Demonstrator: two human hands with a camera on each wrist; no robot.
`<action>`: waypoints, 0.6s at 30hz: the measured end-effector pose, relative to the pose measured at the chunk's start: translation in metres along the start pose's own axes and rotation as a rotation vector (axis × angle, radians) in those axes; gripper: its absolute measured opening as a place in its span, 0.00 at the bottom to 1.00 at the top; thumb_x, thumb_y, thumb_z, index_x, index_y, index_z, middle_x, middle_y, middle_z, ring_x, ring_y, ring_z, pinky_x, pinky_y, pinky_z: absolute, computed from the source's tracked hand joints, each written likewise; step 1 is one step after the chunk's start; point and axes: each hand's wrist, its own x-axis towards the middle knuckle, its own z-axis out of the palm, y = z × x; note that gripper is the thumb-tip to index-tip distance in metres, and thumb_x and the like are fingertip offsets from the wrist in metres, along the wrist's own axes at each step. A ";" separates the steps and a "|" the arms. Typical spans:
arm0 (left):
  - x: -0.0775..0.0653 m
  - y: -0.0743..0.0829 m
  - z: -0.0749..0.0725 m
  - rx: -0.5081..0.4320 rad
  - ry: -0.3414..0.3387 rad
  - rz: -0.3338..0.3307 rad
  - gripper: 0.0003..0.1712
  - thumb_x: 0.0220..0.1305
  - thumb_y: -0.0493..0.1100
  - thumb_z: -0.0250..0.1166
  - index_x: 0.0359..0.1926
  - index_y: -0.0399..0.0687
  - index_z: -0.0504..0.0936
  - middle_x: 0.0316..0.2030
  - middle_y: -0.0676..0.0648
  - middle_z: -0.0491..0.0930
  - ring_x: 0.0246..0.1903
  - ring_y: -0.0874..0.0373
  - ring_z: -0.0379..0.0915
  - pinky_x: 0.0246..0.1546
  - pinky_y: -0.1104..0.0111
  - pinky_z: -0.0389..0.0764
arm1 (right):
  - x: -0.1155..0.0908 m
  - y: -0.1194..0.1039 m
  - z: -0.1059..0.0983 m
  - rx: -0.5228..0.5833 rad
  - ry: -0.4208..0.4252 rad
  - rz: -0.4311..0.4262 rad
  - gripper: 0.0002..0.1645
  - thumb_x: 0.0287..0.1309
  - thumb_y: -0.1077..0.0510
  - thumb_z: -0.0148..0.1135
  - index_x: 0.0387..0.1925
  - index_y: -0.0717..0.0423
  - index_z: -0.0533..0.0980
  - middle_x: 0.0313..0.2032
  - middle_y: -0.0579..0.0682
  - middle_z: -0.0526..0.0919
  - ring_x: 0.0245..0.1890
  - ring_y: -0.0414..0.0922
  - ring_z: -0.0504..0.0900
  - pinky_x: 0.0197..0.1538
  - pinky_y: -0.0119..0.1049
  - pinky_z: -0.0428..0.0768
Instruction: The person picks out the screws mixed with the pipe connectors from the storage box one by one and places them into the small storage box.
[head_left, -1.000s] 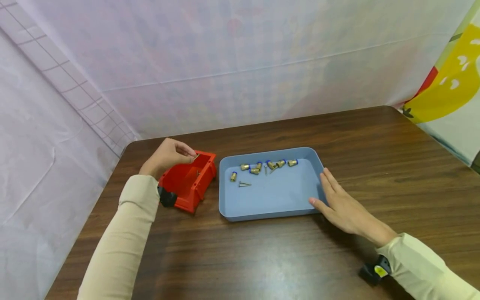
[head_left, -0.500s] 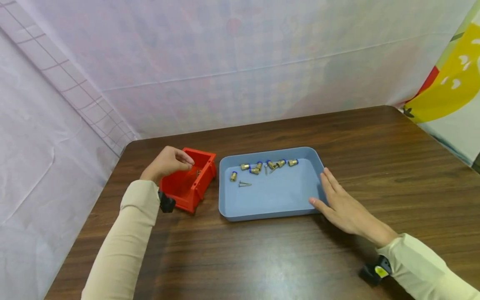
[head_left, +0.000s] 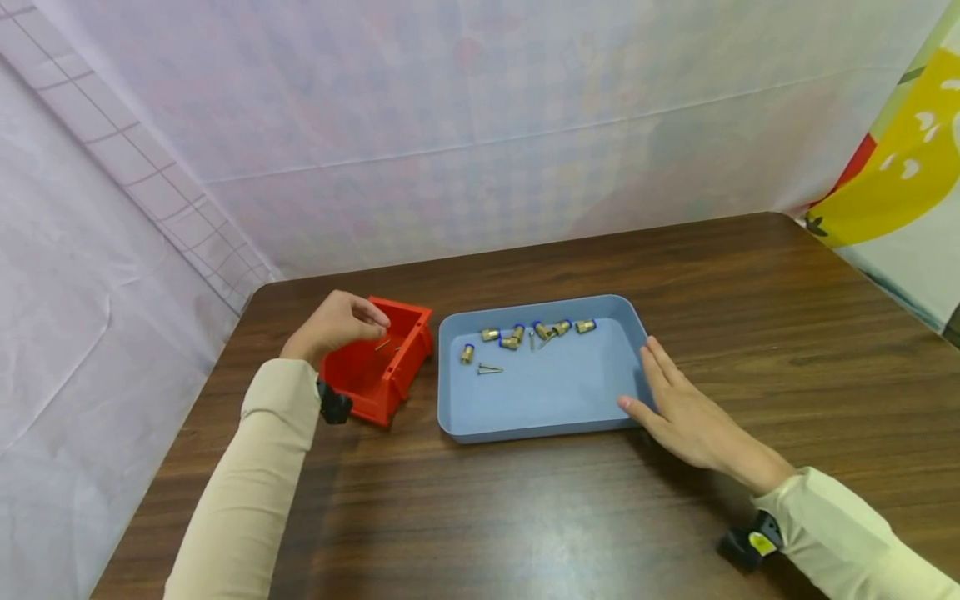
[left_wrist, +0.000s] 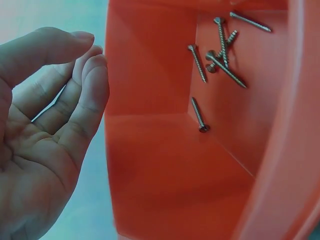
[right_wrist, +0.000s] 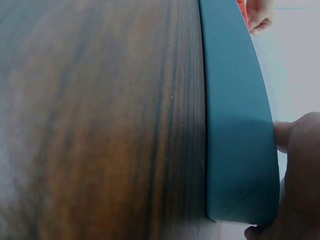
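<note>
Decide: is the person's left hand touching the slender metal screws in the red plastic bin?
Apart. The left wrist view shows the left hand clear of the slender metal screws, with bare red plastic bin between.

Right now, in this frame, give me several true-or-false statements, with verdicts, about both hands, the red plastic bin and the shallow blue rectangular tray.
The left hand is nearer the red plastic bin than the right hand is. True.
Thin metal screws lie inside the bin. True.
The left hand grips one of those screws. False: no screw shows in its grasp.
Brass-coloured cylindrical fittings lie in the shallow blue rectangular tray. True.
The head view shows the tray left of the bin. False: it is to the right.
</note>
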 end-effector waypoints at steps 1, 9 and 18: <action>0.001 0.001 0.000 -0.006 0.001 0.001 0.14 0.58 0.36 0.65 0.44 0.32 0.82 0.39 0.42 0.83 0.36 0.52 0.76 0.46 0.55 0.79 | 0.000 0.000 0.000 -0.001 0.001 -0.001 0.49 0.70 0.41 0.45 0.70 0.74 0.39 0.73 0.69 0.33 0.72 0.65 0.42 0.65 0.63 0.55; 0.009 0.020 0.004 -0.009 -0.009 0.050 0.12 0.59 0.38 0.65 0.43 0.35 0.83 0.39 0.42 0.83 0.39 0.46 0.76 0.44 0.57 0.79 | -0.001 0.000 -0.001 -0.007 0.009 0.000 0.49 0.70 0.42 0.45 0.70 0.75 0.39 0.72 0.69 0.34 0.72 0.66 0.43 0.65 0.63 0.55; 0.020 0.056 0.021 -0.062 -0.062 0.148 0.11 0.58 0.38 0.66 0.41 0.39 0.83 0.40 0.42 0.83 0.40 0.47 0.76 0.44 0.58 0.79 | -0.001 -0.001 0.000 0.001 0.008 -0.006 0.49 0.70 0.42 0.45 0.70 0.75 0.39 0.73 0.68 0.34 0.71 0.66 0.43 0.65 0.64 0.55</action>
